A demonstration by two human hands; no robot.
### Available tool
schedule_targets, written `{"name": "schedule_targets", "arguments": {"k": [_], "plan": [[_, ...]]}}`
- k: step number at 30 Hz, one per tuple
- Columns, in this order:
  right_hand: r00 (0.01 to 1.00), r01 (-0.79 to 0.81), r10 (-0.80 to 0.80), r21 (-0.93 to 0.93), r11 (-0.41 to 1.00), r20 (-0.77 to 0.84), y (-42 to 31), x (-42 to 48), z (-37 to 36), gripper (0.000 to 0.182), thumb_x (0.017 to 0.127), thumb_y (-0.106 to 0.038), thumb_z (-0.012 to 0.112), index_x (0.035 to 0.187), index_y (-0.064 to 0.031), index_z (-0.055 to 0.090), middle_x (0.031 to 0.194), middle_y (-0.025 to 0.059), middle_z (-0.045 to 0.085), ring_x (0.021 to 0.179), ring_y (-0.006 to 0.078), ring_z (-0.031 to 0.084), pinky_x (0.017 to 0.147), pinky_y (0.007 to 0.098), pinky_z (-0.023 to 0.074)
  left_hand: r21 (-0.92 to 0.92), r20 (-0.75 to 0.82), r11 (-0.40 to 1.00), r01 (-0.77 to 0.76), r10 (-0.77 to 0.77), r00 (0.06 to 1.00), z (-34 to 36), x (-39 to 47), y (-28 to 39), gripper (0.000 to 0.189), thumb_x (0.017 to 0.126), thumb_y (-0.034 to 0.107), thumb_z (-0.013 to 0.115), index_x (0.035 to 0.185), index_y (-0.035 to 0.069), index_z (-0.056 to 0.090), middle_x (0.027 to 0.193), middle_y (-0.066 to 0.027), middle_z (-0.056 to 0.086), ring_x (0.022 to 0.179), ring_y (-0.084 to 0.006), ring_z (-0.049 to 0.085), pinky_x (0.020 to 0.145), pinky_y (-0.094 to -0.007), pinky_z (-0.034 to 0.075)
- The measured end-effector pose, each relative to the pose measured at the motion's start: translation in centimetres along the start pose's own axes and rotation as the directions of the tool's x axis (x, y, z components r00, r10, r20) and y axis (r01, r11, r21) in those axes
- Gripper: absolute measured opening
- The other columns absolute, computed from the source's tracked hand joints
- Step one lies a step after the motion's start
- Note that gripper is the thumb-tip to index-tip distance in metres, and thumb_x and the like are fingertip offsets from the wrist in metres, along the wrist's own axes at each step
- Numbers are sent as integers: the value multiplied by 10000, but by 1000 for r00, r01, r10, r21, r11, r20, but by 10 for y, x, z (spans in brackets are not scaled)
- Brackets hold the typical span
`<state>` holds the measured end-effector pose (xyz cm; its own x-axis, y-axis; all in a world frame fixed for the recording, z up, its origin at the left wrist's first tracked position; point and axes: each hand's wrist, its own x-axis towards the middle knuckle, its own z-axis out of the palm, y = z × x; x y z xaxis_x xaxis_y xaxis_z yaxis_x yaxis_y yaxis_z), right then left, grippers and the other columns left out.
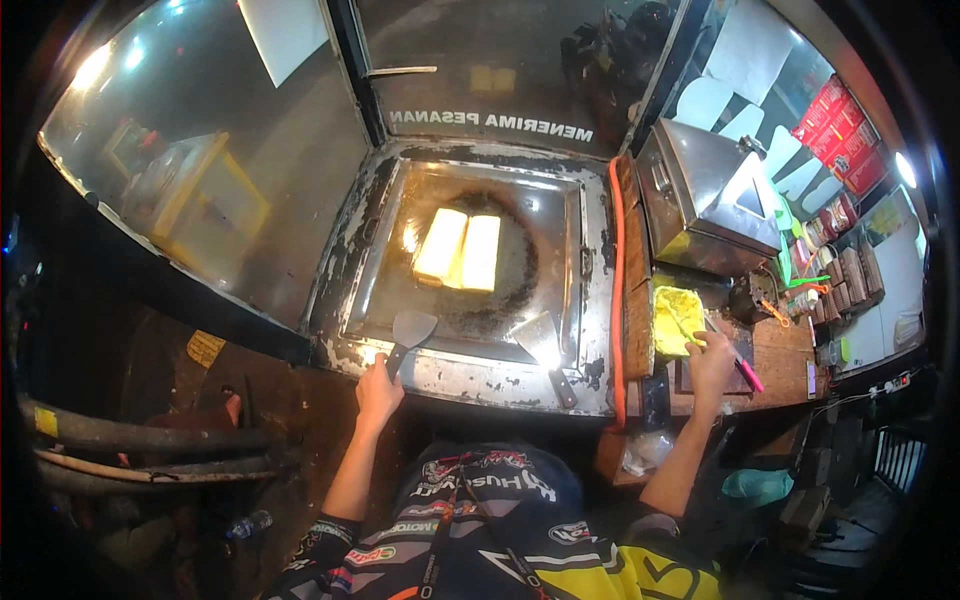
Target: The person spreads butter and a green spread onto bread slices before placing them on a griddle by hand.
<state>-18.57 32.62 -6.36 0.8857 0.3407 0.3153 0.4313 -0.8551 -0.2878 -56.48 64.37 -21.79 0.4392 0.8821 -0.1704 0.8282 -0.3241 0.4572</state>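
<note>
My left hand [380,391] grips the dark handle of a wide metal scraper [412,328], its blade over the front rim of the flat griddle [367,285]. Two thick slabs of pale bread [459,251] lie side by side on the hot plate, very bright under the light. A second scraper [538,341] rests across the griddle's front right edge, its handle towards me. At the right, my right hand [711,356] holds a thin yellowish utensil [688,330] that dips into a tub of yellow spread [671,319]; its end is hidden in the spread.
An orange hose [616,285] runs along the griddle's right side. Beyond it stand a steel box [709,202], a dark pot [754,296] and a pink-handled knife [748,375] on a wooden counter [787,352]. Glass panes [480,45] enclose the back and left.
</note>
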Motion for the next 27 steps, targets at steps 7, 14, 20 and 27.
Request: {"name": "schedule_targets", "arguments": {"k": [7, 14, 20, 27], "plan": [[972, 220, -230, 464, 858, -36, -37, -44, 62, 143, 776, -153, 726, 788, -32, 651, 980, 127, 612, 881, 316, 602, 746, 388, 478, -161, -30, 983, 86, -92, 995, -5, -2, -9, 361, 804, 250, 640, 1074, 29, 547, 882, -253, 651, 887, -427, 620, 756, -496, 475], [833, 313, -374, 210, 926, 407, -63, -137, 155, 472, 750, -195, 734, 1146, -60, 517, 952, 212, 587, 893, 392, 589, 743, 480, 480, -512, 35, 847, 143, -146, 989, -8, 42, -18, 289, 890, 241, 592, 937, -41, 627, 765, -111, 653, 614, -188, 576, 570, -341, 452], [790, 390, -452, 229, 892, 414, -84, -95, 146, 421, 774, -106, 586, 1181, -55, 495, 964, 225, 597, 868, 395, 599, 721, 491, 488, -543, 67, 827, 148, -133, 989, 1, 99, -23, 297, 901, 258, 575, 924, -26, 660, 774, -135, 683, 751, -246, 659, 692, -368, 495], [563, 750, -807, 302, 589, 175, -215, 0, 140, 252, 763, -236, 621, 972, -108, 682, 790, 157, 663, 696, 340, 659, 621, 449, 520, -384, 22, 923, 34, -28, 999, 0, 154, -6, 333, 880, 269, 605, 1048, -13, 661, 892, -183, 694, 895, -326, 662, 805, -400, 495]]}}
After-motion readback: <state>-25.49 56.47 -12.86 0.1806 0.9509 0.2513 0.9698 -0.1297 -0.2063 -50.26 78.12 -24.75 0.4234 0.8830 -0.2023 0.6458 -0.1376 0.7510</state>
